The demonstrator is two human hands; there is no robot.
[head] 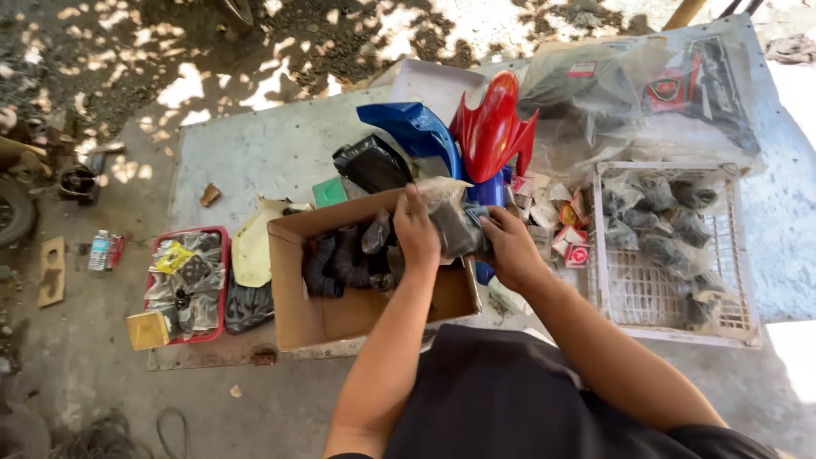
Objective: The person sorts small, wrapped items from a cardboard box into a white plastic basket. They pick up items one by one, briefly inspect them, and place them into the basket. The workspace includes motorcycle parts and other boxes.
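Both my hands on a bagged dark part over the open box.

My left hand (416,231) and right hand (508,246) close their fingers round a dark grey, blocky part in a crinkled clear plastic bag (455,223), held at the middle of the frame, just above the far right corner of the brown cardboard box (340,314). Black ribbed rubber hoses (336,259) lie inside that box. A white wire basket (671,293) of similar bagged parts sits at right.
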